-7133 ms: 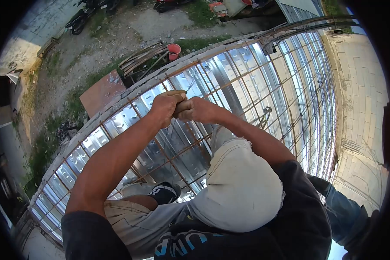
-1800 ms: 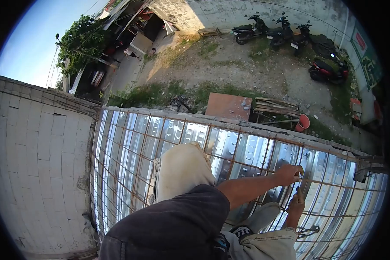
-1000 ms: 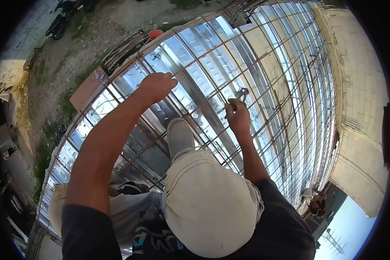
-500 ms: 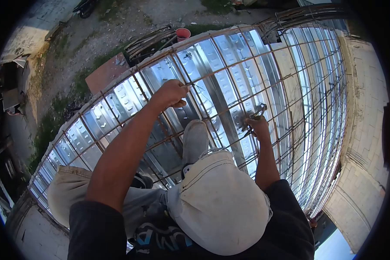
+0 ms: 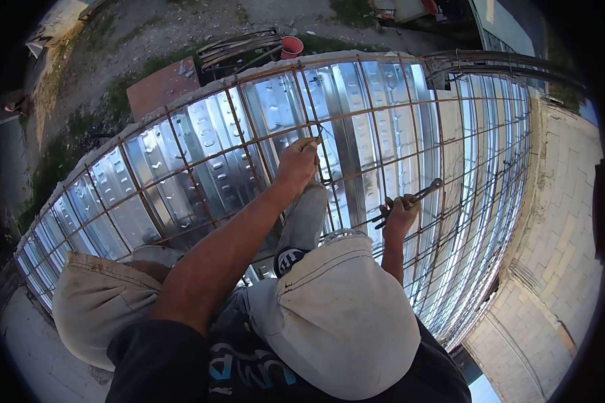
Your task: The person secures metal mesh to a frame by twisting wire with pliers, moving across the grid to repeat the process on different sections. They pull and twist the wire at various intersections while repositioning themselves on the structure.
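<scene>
My left hand (image 5: 298, 162) is closed in a pinch at a crossing of the rusty rebar grid (image 5: 346, 115), with a thin tie wire (image 5: 320, 131) at its fingertips. Further right, my right hand (image 5: 401, 216) is wrapped round a pair of pliers (image 5: 425, 192), whose head points up and to the right, away from the left hand. Under the bars lies shiny ribbed metal decking (image 5: 212, 127). A grey shoe (image 5: 305, 213) rests on the grid just below my left hand.
Beyond the deck's concrete edge, a red bucket (image 5: 291, 47), stacked wooden strips (image 5: 238, 54) and a reddish board (image 5: 161, 87) lie on the ground. Bundled rebar (image 5: 504, 64) crosses the upper right. A block wall (image 5: 558, 195) borders the right side.
The view has shifted. My left hand remains at the wire near the crossing. In my right hand the pliers have turned, their head now pointing more to the right.
</scene>
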{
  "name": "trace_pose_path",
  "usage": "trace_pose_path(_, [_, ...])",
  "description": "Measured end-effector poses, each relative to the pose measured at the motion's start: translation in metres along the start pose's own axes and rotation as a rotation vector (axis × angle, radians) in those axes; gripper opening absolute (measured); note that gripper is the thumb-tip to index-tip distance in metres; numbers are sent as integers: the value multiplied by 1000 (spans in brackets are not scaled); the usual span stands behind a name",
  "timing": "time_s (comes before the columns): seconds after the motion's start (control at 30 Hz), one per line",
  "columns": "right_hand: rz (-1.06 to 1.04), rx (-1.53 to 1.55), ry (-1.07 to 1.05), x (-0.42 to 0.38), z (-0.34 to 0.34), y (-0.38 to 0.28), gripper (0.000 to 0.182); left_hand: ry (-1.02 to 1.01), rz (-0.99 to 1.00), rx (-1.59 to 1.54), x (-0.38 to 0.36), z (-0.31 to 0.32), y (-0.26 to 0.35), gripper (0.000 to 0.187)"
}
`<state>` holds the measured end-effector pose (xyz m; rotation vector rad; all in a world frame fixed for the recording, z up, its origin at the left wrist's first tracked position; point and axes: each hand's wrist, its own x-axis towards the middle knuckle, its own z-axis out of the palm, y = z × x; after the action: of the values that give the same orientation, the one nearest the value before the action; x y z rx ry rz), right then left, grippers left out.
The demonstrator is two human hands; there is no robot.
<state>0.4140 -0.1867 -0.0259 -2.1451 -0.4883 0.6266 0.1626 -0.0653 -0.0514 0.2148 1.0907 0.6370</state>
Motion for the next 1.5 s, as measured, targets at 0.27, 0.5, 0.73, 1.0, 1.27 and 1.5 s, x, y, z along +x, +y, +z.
trace_pose_path(0.27, [152, -365, -776, 3, 29, -136, 26, 22, 7, -112, -5, 14, -18, 38])
trace_pose_path(0.5, [-496, -1383, -1002, 8, 94, -188, 36, -53, -10, -55, -4, 12, -25, 44])
trace_pose_path(0.73, [-945, -1921, -815, -40, 125, -213, 38, -118, -54, -17, -9, 13, -23, 49])
trace_pose_path(1.0, [-1087, -1794, -807, -40, 115, -195, 37, -122, -100, -38, -13, 14, -19, 50])
trace_pose_path(1.27, [-930, -1647, -833, 44, 111, -161, 23, -114, -156, -121, -14, 17, -23, 45])
trace_pose_path(1.5, [-1048, -1701, -522, 16, 103, -173, 33, -239, -192, -192, 12, 12, -81, 28])
